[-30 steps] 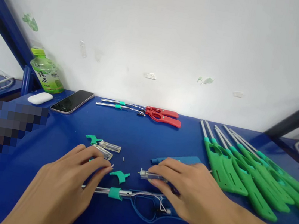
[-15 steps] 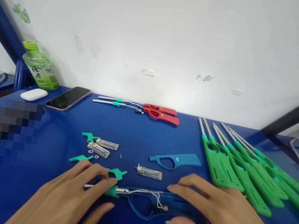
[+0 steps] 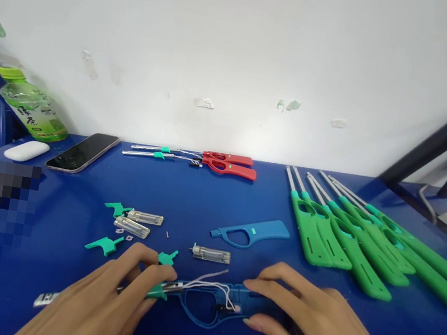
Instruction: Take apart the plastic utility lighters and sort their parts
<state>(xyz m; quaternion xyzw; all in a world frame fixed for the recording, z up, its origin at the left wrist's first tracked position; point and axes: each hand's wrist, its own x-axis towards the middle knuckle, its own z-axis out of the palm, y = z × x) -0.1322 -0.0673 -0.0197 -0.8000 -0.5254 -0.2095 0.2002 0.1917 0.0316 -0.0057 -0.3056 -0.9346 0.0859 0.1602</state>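
Note:
My left hand (image 3: 113,297) is closed around the metal lighter tube (image 3: 174,286) at its green collar (image 3: 157,292). The tube's inner end lies at the front of an open blue casing half (image 3: 199,319), and white wires (image 3: 213,286) run from it to a small black part (image 3: 224,308) inside. My right hand (image 3: 300,327) pinches the handle of this casing half between thumb and fingers. Something dark (image 3: 299,333) shows under its palm, too hidden to name. Just beyond lies a clear fuel tank (image 3: 212,254). Another blue casing half (image 3: 255,234) lies farther back.
Two more clear tanks (image 3: 133,227) and green triggers (image 3: 105,245) lie left, with a small pin (image 3: 167,234). Red lighter halves (image 3: 229,167) lie by the wall. Several green lighters (image 3: 347,244) spread on the right. A phone (image 3: 84,152), white case (image 3: 26,150) and bottle (image 3: 33,109) stand back left.
My right hand has put down the clear tank and moved to the blue casing's handle. My left hand has gone from the small parts to the tube, which now tilts. The view has shifted right.

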